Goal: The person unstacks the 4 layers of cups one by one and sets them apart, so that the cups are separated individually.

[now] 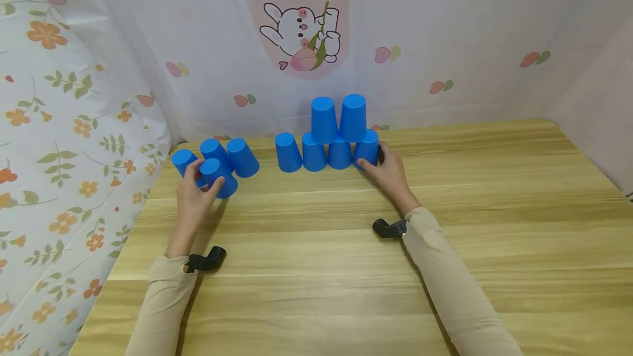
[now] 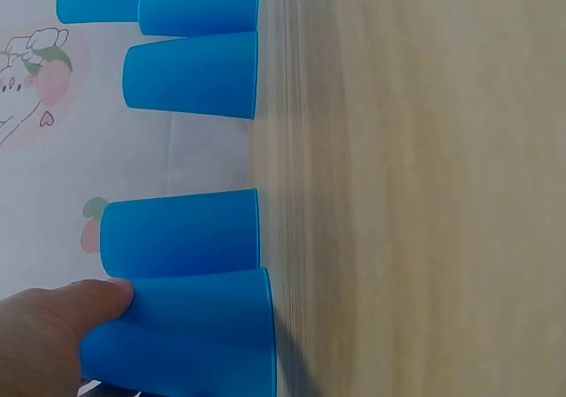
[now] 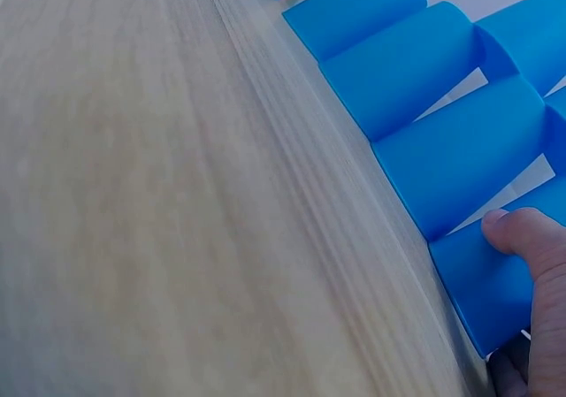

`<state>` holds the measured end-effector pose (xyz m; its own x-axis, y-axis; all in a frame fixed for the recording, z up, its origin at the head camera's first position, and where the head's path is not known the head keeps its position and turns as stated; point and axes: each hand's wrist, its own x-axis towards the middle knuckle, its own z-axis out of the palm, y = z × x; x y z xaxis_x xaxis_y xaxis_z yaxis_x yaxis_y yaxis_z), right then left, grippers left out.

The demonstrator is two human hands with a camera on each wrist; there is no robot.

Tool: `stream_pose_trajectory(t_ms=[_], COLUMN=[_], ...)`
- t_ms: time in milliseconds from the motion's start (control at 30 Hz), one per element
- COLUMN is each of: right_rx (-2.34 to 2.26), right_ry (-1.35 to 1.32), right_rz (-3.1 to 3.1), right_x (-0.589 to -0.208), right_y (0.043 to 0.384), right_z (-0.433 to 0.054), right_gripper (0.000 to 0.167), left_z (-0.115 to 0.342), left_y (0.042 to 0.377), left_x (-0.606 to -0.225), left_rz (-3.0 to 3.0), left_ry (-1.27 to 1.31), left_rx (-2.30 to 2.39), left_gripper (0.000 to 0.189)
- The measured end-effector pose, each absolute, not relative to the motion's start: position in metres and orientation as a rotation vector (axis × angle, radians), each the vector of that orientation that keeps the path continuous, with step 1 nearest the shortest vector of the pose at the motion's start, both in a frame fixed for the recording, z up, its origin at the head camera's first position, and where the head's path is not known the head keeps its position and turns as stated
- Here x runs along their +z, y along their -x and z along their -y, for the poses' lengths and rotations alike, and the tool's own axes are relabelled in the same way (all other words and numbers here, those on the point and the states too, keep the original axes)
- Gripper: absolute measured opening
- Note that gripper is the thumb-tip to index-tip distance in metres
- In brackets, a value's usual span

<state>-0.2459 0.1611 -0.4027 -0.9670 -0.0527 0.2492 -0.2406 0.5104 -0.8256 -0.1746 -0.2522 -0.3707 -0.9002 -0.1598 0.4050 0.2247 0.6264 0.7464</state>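
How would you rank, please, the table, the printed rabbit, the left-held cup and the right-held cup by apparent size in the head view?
1. Table
2. Printed rabbit
3. Left-held cup and right-held cup: too alike and partly covered to rank.

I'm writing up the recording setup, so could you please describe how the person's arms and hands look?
The left hand and right hand are ungloved. Plain beige long sleeves with creased fabric cover the forearms. At each cuff sits a black, angular device; the right one shows small dots or holes. No cables are visible.
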Motion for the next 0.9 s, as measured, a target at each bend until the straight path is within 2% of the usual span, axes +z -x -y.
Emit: stream_pose_trajectory(t_ms=[900], right_rx=[1.354], right_ry=[-0.299], right_rz=[2.569], right_x=[-0.4033], right_y=[0.2493], right_z=[-0.1582], right_gripper=[0.072], left_z=[0.2505], left_y=[0.1742], left_x=[-0.3708], left_rz=[2.412], left_ry=[0.072], left_rx=[-1.159], left_gripper=[0.056])
